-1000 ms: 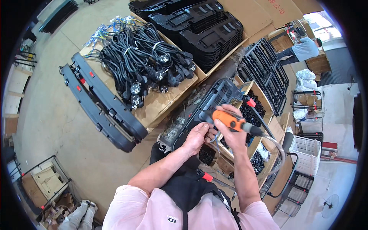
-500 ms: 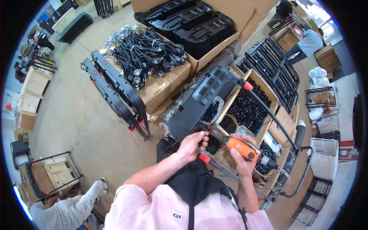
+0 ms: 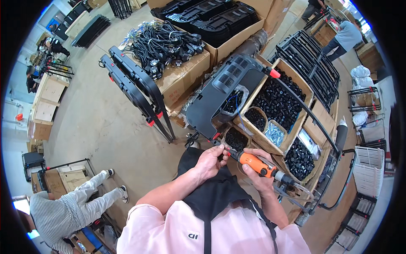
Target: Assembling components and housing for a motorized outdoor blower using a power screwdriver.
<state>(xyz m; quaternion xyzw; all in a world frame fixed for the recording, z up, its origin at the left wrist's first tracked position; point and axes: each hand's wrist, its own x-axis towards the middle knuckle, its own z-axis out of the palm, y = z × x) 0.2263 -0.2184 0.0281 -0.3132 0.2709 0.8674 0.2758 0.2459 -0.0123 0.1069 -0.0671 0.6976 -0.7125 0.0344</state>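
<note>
— Below the black panel (image 3: 226,91), what are your hands on?

— My right hand (image 3: 259,178) is wrapped around the orange driver (image 3: 257,164), fingers clamped on its grip. It lies nearly level, tip toward my left hand (image 3: 210,161), its black rear end sticking out past my right hand with a cable trailing off it.

— And the left?

— Its fingers are pinched together at the driver's tip, thumb and forefinger closed around something there. Whether that is a screw or only the bit, I cannot tell; it is too small.

— Where does that sit against the panel?

— Just under the panel's lower corner, near the red clip there, and close to my chest. The panel itself slants up and away from me, its vented face up, with a clear bag and blue wire in its opening.

— What lies about the panel?

— Right of it, a cardboard box (image 3: 296,122) split into compartments: black small parts in most, silver screws (image 3: 275,133) in one, and a round tub of black parts (image 3: 236,139) nearest the driver's tip. Left of it, a carton with coiled black cords (image 3: 163,42) on top, and black frames (image 3: 135,89) leaning against that carton. A person in striped top and pale trousers (image 3: 72,207) sits on the floor well left of the panel.
</note>
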